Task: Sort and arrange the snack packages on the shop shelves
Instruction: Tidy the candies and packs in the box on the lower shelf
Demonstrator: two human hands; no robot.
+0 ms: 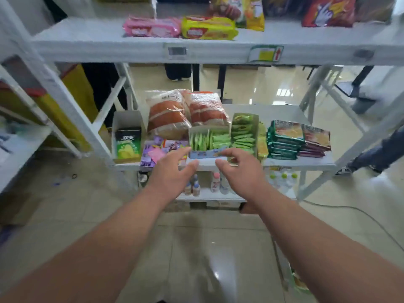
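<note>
Reaching toward the middle shelf (314, 165), both hands are spread and hold nothing. The left hand (172, 169) and the right hand (238, 169) come at the two sides of the open box of green packets (208, 142), which stands just ahead at the shelf's front edge, its long axis across, about equally near to both.

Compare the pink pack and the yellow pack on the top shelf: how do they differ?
The pink pack lies left of the yellow pack. The pink pack's wrapper is pink with paler patches; the yellow pack's is yellow with an orange picture. The yellow pack looks slightly bulkier than the pink. Both lie flat, long side forward, side by side near the shelf's front edge, each with a red label.
</note>
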